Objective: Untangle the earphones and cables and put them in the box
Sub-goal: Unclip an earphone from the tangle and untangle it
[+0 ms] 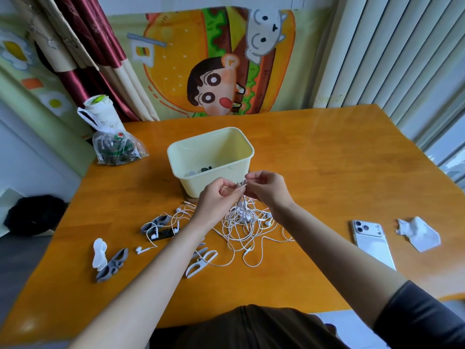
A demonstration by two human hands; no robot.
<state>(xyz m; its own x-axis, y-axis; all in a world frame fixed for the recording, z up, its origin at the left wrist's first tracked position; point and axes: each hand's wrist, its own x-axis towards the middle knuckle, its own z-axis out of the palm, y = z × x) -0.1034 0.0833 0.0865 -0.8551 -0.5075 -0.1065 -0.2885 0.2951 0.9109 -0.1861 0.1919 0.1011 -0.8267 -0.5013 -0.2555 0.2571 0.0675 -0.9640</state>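
A tangle of white earphones and cables (245, 226) lies on the orange table in front of a pale yellow box (210, 159). My left hand (217, 200) and my right hand (268, 188) are raised just in front of the box, and each pinches a strand of the white cable, lifting part of the tangle off the table. One loose white earbud (142, 249) lies to the left. A few small dark and white pieces sit on the box's floor (203, 170).
Grey, white and black cable winders (112, 264) (201, 260) (157, 226) lie at the front left. A white phone (372, 241) and a crumpled tissue (419, 234) lie at the right. A plastic bag (114, 146) stands at the far left corner.
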